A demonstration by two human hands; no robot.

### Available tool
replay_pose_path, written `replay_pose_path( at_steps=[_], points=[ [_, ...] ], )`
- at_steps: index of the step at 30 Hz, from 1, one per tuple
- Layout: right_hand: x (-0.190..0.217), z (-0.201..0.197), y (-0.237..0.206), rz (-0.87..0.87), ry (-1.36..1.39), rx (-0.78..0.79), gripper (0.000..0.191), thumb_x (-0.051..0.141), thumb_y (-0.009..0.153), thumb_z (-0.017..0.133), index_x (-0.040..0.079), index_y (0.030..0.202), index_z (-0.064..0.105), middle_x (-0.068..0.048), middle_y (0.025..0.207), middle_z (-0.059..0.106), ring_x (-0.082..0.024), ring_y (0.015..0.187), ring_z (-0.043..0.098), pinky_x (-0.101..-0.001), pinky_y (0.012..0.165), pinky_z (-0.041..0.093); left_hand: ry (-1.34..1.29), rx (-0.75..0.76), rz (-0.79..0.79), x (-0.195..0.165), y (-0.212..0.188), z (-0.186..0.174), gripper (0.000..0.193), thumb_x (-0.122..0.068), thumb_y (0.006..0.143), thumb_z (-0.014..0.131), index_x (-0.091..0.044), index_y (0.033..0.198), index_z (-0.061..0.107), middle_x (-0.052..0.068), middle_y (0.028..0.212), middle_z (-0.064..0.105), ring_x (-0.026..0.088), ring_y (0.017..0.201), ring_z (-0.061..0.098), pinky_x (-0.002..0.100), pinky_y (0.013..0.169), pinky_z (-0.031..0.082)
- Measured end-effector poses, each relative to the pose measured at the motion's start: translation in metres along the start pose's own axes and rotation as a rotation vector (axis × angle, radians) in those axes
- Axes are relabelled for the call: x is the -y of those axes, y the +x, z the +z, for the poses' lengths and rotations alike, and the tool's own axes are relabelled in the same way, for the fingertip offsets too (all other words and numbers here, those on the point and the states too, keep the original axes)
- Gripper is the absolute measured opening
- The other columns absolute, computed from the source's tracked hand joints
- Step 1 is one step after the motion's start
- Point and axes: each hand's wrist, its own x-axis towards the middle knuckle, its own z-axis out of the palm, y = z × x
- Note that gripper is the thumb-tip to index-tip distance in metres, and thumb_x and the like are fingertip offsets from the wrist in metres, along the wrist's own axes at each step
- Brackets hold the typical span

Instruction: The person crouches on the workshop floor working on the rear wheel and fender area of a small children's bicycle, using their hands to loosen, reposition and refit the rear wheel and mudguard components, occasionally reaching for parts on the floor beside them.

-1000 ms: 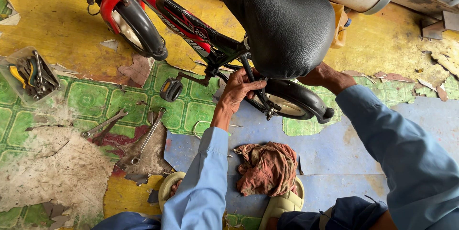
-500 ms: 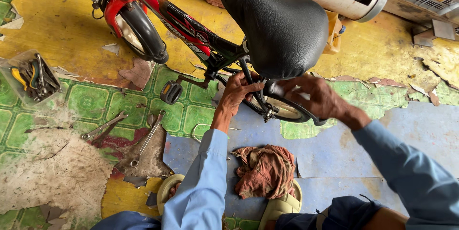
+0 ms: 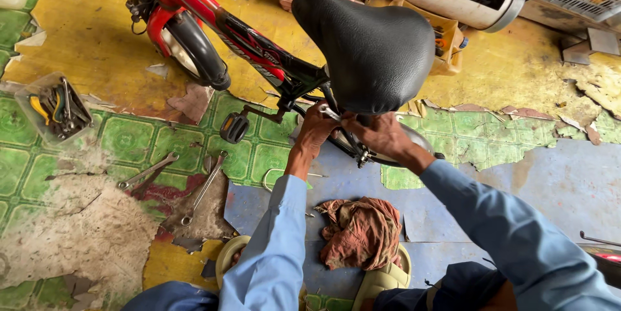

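- red bike [image 3: 213, 17] lies with its long axis from upper left to centre, saddle [image 3: 369, 46] nearest.
- left hand [image 3: 317, 131] pinches a wrench [image 3: 328, 113] under the saddle.
- right hand [image 3: 381, 135] grips the frame beside it.

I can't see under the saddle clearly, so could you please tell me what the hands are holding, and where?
Left hand grips a small silvery tool by one end, just beneath the saddle. Right hand is beside it on the bicycle frame; its exact hold cannot be told.

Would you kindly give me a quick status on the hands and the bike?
Left hand and right hand both gripping under the black saddle. Red bike upright. Two wrenches and rag on floor, clear of hands.
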Motion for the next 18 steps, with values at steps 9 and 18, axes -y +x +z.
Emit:
replay_pose_path(
  at_steps=[9,18],
  points=[
    [0.003,0.017,0.004,-0.193,0.009,-0.152,0.019,0.019,0.089,0.066,0.002,0.091,0.073,-0.010,0.086,0.074,-0.022,0.081,0.069,-0.0393,0.078,0.055,0.057,0.003,0.011,0.003,0.000,-0.006,0.011,-0.005,0.085,0.076,-0.002,0.091,0.067,0.006,0.073,0.068,0.013,0.060,0.062,0.029,0.056,0.052],
    [-0.002,0.033,0.014,-0.053,0.029,-0.087,0.026,0.027,0.093,0.063,0.004,0.097,0.071,-0.014,0.088,0.071,-0.027,0.081,0.069,-0.0430,0.075,0.055,-0.051,0.190,0.017,0.005,-0.007,-0.019,0.008,-0.006,0.085,0.073,0.000,0.091,0.074,0.009,0.087,0.074,0.016,0.075,0.070,0.031,0.072,0.060]
  ],
)
